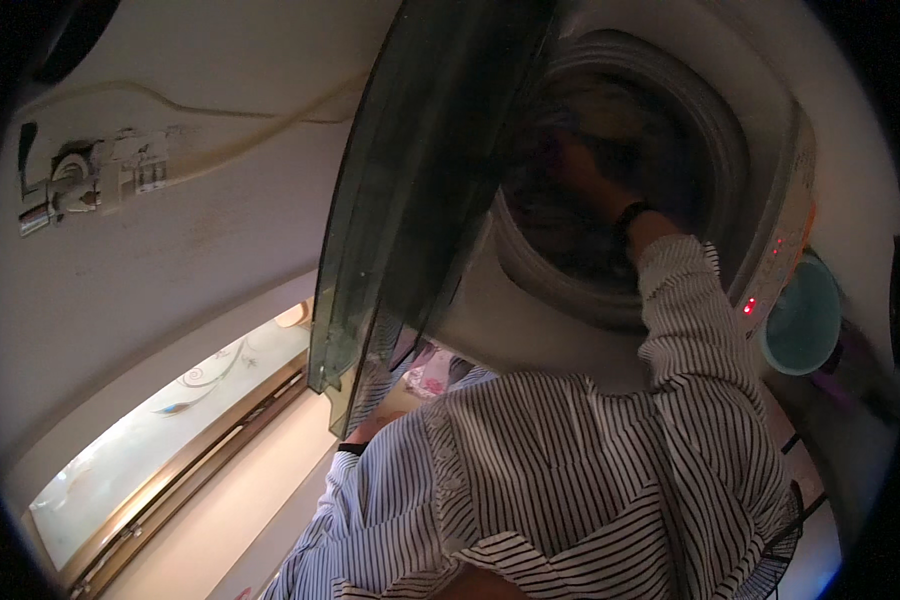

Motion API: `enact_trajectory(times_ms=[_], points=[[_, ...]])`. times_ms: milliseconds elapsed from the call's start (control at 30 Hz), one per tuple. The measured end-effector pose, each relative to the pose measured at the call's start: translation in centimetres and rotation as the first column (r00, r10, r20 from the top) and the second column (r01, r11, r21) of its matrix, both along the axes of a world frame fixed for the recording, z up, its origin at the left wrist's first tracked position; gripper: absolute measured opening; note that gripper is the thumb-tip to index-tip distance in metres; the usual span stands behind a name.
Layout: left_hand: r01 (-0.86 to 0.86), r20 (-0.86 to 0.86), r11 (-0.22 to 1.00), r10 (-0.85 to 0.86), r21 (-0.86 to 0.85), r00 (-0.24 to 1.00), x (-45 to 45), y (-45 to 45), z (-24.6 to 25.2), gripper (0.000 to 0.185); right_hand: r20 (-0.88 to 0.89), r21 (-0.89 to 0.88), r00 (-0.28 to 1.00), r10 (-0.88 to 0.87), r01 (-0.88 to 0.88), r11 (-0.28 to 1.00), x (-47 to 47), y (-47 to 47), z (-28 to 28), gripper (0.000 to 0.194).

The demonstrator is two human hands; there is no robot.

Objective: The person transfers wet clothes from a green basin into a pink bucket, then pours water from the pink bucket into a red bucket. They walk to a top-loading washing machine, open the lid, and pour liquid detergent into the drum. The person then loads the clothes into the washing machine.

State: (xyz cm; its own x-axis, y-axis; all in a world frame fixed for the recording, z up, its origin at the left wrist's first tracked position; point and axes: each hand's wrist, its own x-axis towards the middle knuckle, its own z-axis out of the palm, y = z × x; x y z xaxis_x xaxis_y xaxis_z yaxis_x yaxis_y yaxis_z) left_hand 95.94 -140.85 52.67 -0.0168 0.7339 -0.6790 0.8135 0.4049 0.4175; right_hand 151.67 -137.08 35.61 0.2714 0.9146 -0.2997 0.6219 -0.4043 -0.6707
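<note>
A top-loading washing machine (555, 330) stands before me with its dark translucent lid (420, 172) raised. My right hand (574, 161) reaches down into the round drum (731, 150), among dark laundry (645, 142). Deep shadow hides its fingers, so I cannot tell whether they grip anything. A dark band circles that wrist. My left hand (379, 426) is low beside the lid's lower corner, partly hidden by the lid and my striped sleeve; its fingers cannot be made out. Near it lies a pink and white patterned item (431, 371).
A teal basin (802, 315) sits right of the machine's control panel (776, 247), which shows red lights. At the left wall are a metal tap (71, 187) and a hose (270, 131). A lit doorway with a sliding track (187, 472) is at lower left.
</note>
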Motion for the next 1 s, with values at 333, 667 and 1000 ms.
enact_trajectory(times_ms=[333, 667, 1000], points=[[-0.016, -0.005, 1.000, 0.016, 0.018, 1.000, -1.3, 0.1, 1.0, 0.044, -0.240, 0.073, 0.960, -0.145, 0.167, 0.983, -0.6, -2.1, 4.5, 0.065], [-0.018, 0.001, 1.000, 0.018, 0.026, 1.000, -0.6, -1.3, 0.0, 0.041, -0.014, -0.022, 0.999, 0.034, -0.035, 0.999, 2.6, -1.7, 0.1, 0.056], [-0.010, -0.003, 1.000, 0.011, 0.026, 1.000, -0.5, -1.5, -0.7, 0.038, -0.187, 0.278, 0.978, -0.093, 0.144, 0.950, -1.4, 0.1, -1.1, 0.061]])
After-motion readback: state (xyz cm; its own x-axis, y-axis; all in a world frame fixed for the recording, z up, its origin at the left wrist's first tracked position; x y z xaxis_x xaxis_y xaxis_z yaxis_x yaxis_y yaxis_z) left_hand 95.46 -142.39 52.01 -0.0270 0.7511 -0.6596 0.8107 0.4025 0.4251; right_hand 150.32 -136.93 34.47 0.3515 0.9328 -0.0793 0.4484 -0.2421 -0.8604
